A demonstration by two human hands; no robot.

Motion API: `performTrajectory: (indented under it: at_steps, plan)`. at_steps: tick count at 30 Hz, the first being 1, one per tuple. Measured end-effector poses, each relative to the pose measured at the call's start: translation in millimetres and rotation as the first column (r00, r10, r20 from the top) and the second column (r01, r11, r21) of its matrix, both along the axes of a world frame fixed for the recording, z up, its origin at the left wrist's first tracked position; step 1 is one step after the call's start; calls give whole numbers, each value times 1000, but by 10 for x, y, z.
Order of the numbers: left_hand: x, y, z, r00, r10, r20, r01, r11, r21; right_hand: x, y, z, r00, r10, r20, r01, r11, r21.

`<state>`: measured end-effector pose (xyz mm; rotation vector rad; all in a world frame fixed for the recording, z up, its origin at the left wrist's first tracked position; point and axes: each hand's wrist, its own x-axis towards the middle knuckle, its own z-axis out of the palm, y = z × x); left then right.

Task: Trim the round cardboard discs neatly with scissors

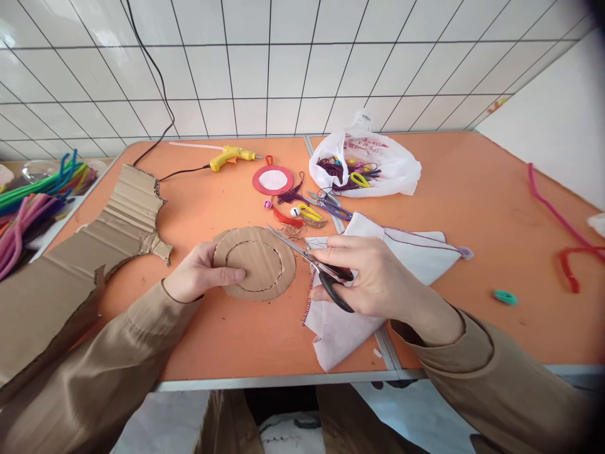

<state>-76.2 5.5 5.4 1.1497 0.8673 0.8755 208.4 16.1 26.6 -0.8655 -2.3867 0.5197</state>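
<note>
My left hand (203, 274) pinches the left side of a round cardboard disc (258, 261), thumb on top and the other fingers mostly underneath. A ring-shaped cut line runs inside the disc's edge. In my right hand (371, 271) are black-handled scissors (336, 287), their blades pointing up and left to the disc's upper right edge. Behind and partly beneath my right hand lies a folded white cloth (406, 252) with dark red stitching. Beyond the disc are a red-rimmed round piece (273, 181), a red tassel (288, 219) and a purple tassel (290, 194).
A yellow glue gun (231, 157) with a black cord lies at the back. Large cut cardboard (108, 233) covers the left. A white plastic bag (392, 167) holds tassels. Purple-handled scissors (333, 207) lie before it. Coloured pipe cleaners (33, 202) are far left; red ones (570, 271) lie right.
</note>
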Motion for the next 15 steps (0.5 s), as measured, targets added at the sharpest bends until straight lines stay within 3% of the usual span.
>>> performTrajectory:
  at_steps: [8,15]
  plan:
    - [-14,18,-27,999,-27,29,27,999,-21,0,17,-1,1000,22,-14,-22,999,-26]
    - [-2,6,3,1000,9,1,-9,1000,18,-8,29,-1,987,-3,-162,-39,967,-252]
